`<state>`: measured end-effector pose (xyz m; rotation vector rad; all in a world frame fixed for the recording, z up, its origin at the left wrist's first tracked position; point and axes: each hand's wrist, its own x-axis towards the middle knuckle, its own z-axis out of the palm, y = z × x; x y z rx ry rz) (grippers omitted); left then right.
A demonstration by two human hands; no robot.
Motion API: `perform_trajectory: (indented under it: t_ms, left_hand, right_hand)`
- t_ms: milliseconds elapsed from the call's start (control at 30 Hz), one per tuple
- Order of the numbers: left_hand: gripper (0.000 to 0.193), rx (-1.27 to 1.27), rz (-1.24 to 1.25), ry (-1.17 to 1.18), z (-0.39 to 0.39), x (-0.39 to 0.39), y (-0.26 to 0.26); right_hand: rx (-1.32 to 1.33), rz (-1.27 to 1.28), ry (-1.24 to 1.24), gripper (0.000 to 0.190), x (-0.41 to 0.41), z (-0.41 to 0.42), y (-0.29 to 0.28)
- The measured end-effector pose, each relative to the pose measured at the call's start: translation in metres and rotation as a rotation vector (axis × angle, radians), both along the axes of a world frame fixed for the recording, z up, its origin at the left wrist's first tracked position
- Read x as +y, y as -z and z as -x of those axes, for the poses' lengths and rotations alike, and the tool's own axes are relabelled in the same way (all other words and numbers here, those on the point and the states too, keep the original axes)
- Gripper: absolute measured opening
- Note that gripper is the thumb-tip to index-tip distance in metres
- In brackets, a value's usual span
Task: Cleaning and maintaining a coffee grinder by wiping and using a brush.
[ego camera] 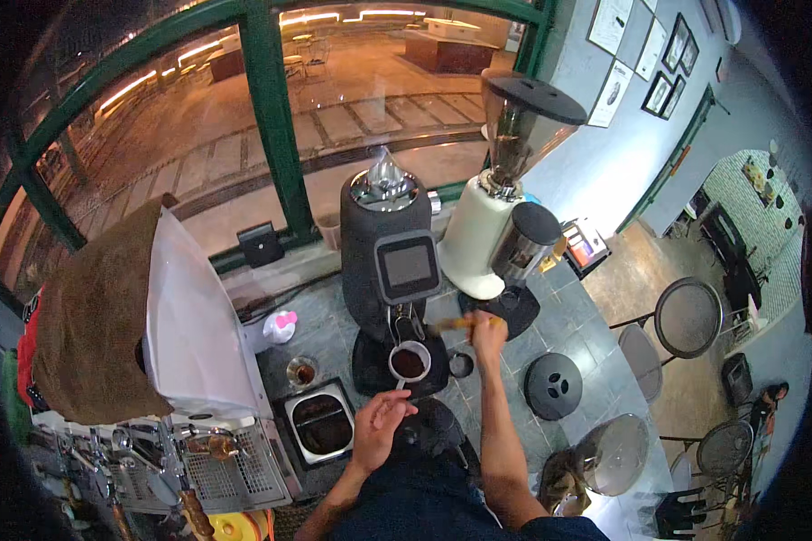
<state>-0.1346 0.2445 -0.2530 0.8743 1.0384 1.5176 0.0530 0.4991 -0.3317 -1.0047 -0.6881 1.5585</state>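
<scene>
A white cup (409, 362) with dark ground coffee in it sits beneath the spout of a black coffee grinder (384, 264), which has a small screen. Its handle points toward me. My left hand (381, 426) is just below that handle, fingers loosely bent and apart; whether a fingertip touches the handle is hard to tell. To the right of the grinder, my right hand (488, 336) grips a brush (455, 324) with a wooden-looking handle, its blurred bristle end toward the spout. A small round dark container (461, 365) stands between the cup and my right forearm.
On the left are an espresso machine (203, 338), a knock box (321, 422) and a small glass (302, 372) of brown liquid. A white grinder (474, 237) stands behind my right hand. A round black lid (553, 385) lies on the tiled counter (585, 318) at right.
</scene>
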Motion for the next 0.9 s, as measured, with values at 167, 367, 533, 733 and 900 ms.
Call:
perform_trajectory:
  t_ms: [167,367,533,733,900]
  left_hand:
    - [0.028,0.066,0.047,-0.051,0.005,-0.004,0.011]
    - [0.028,0.08,0.029,-0.012,-0.008,0.007,0.005]
    - [0.033,0.147,0.053,-0.145,0.004,0.005,0.01]
    - [0.028,0.081,0.046,-0.063,-0.007,0.018,0.01]
    - [0.03,0.119,0.054,-0.148,-0.009,0.024,0.019]
  right_hand:
    - [0.001,-0.16,0.21,0.036,0.011,0.029,-0.093]
    - [-0.052,-0.19,-0.016,0.036,0.094,0.027,-0.041]
    - [-0.674,-0.236,0.067,0.027,0.077,0.015,-0.044]
    - [-0.846,-0.206,-0.099,0.033,0.085,0.003,-0.056]
    - [-0.294,-0.303,-0.088,0.035,0.07,0.022,-0.035]
